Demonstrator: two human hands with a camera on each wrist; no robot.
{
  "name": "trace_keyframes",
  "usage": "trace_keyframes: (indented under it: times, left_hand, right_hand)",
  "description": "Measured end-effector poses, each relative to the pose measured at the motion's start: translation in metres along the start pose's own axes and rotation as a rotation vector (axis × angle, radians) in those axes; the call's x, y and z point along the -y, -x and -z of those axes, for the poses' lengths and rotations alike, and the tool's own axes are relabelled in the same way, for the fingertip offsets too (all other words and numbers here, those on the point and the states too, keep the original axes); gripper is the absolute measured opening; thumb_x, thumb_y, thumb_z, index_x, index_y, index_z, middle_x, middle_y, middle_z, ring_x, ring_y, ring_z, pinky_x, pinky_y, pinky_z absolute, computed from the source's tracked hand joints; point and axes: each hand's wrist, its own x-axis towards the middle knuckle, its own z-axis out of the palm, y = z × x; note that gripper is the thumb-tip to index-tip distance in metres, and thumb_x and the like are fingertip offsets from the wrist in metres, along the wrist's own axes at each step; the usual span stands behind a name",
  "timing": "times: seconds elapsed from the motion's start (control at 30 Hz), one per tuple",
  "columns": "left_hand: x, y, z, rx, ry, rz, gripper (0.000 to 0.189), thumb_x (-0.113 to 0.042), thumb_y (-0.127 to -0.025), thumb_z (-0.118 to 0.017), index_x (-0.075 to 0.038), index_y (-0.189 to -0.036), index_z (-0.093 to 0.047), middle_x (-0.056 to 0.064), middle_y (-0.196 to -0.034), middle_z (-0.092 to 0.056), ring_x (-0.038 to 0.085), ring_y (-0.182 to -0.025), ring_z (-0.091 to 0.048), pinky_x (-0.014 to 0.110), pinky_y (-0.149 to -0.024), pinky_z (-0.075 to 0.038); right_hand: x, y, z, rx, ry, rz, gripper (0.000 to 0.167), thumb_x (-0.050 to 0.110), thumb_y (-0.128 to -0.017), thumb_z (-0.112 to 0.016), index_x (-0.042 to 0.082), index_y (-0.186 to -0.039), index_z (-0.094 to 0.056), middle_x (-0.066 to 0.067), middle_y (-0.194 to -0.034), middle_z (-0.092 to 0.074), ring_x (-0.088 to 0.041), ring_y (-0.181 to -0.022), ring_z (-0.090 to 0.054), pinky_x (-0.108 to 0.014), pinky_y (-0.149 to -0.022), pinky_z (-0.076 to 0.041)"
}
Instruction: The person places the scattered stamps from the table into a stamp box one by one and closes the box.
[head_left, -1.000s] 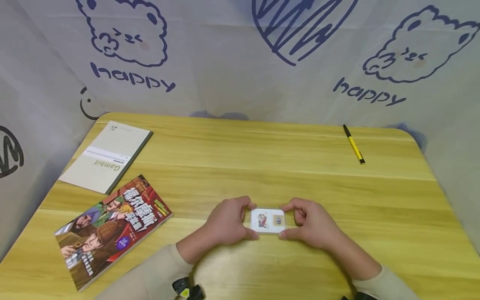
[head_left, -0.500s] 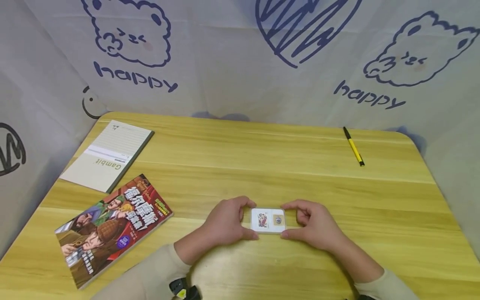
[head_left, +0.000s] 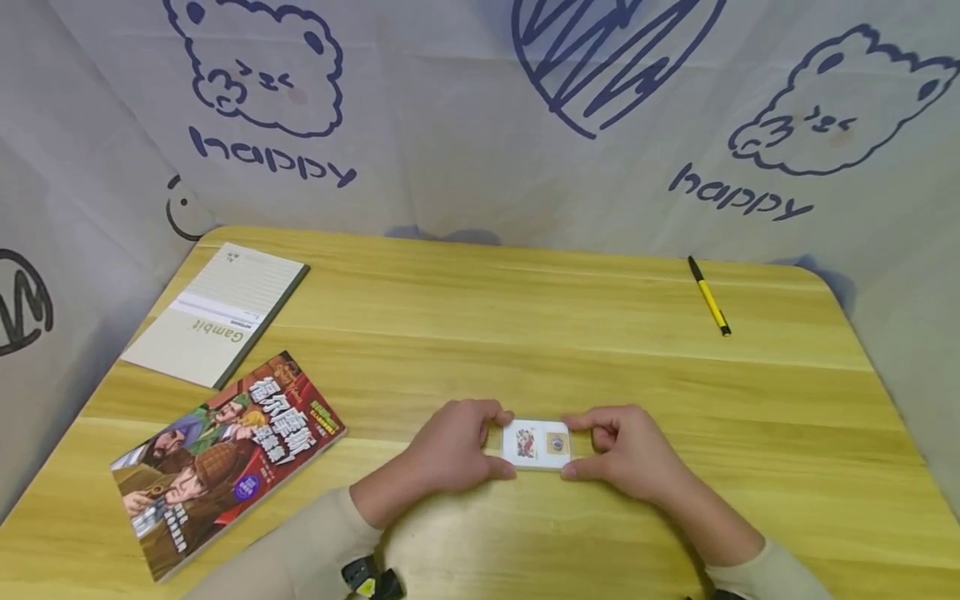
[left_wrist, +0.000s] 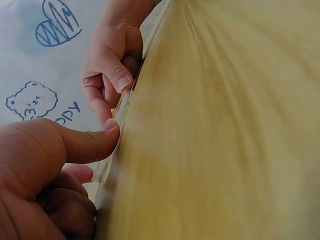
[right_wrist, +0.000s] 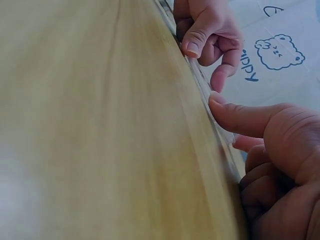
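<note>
A thin flat case with clear edges point(head_left: 537, 444) lies low at the front middle of the table. Its white face bears a colourful picture like a court card on the left and a small tan square on the right. My left hand point(head_left: 459, 446) pinches the left end between thumb and index finger. At the opposite end, my right hand point(head_left: 630, 450) grips the case the same way. Both wrist views show the case edge-on as a narrow transparent strip point(left_wrist: 122, 113) near the tabletop, with the other fingers curled under.
A comic-style book point(head_left: 225, 467) with a red and brown cover lies at the left. Beyond it is a pale notebook point(head_left: 213, 312) marked Gambit. A yellow and black pen point(head_left: 708, 296) rests at the back right. White cloth with drawings point(head_left: 450, 125) hangs behind the wooden table point(head_left: 495, 325).
The head view has shifted slightly. Both hands keep their pinch on the ends of the flat case, which stays in nearly the same place.
</note>
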Motion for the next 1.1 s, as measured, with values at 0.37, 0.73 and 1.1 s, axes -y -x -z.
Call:
trace_keyframes:
  times: [0.37, 0.73, 1.1]
  left_hand:
    - [-0.003, 0.0, 0.003, 0.004, -0.054, -0.001, 0.056, -0.024, -0.07, -0.092, -0.005, -0.117, -0.068, -0.007, -0.067, -0.055, 0.011, -0.056, -0.046, 0.028, -0.05, -0.04]
    - [0.008, -0.001, 0.0, 0.009, 0.056, 0.011, 0.058, -0.024, -0.067, -0.094, -0.014, -0.117, -0.066, -0.003, -0.062, -0.051, 0.008, -0.048, -0.042, 0.025, -0.045, -0.035]
    - [0.01, 0.001, 0.001, 0.004, 0.097, 0.001, 0.062, -0.023, -0.067, -0.094, -0.009, -0.12, -0.067, -0.003, -0.061, -0.049, 0.007, -0.048, -0.039, 0.023, -0.044, -0.033]
  right_hand:
    - [0.005, -0.004, 0.003, 0.031, 0.036, 0.017, 0.048, 0.017, -0.062, -0.097, 0.008, -0.104, -0.075, 0.003, -0.057, -0.039, -0.01, -0.053, -0.034, -0.025, -0.053, -0.034]
    - [0.004, 0.0, 0.003, 0.034, 0.057, 0.009, 0.052, 0.022, -0.063, -0.096, 0.014, -0.108, -0.071, 0.004, -0.061, -0.038, -0.01, -0.055, -0.036, -0.027, -0.06, -0.037]
    - [-0.003, 0.002, 0.001, -0.003, 0.029, 0.026, 0.053, 0.023, -0.063, -0.097, 0.018, -0.11, -0.074, 0.007, -0.058, -0.035, -0.008, -0.053, -0.034, -0.027, -0.06, -0.04]
